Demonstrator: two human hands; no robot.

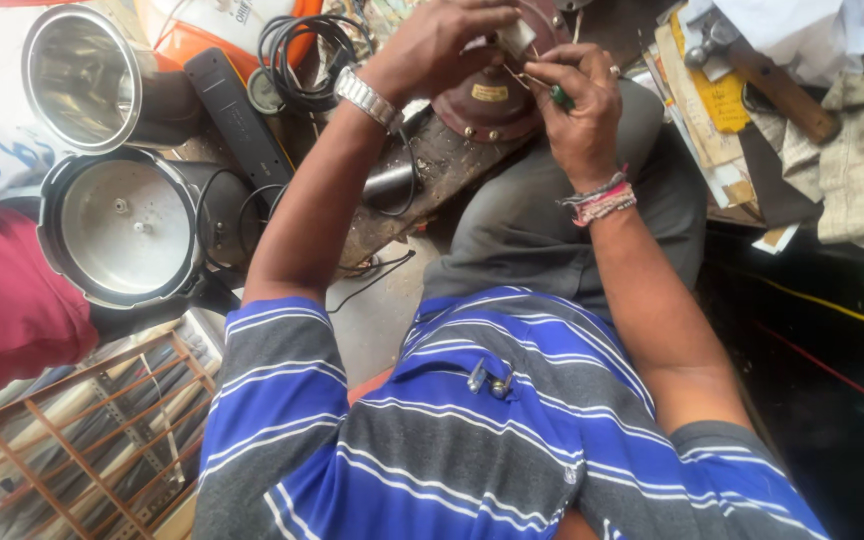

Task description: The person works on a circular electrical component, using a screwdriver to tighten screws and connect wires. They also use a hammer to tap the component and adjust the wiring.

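A round maroon appliance part [492, 103] with a yellow label rests on my knee at the top centre. My left hand [442, 45], with a metal watch on its wrist, grips the part's upper rim where a small white piece sits. My right hand [577, 100], with thread bracelets at the wrist, pinches a thin green-handled tool [559, 96] whose tip touches the part's face. My grey-trousered leg [552, 210] lies under both hands. The part's far side is hidden by my fingers.
Two steel cooker pots [122, 230] [82, 80] lie on their sides at the left. A black power strip [242, 115] and coiled black cable [297, 50] sit beside them. A hammer [762, 80], papers and cloth lie at the right. A wooden rack [82, 450] stands at the lower left.
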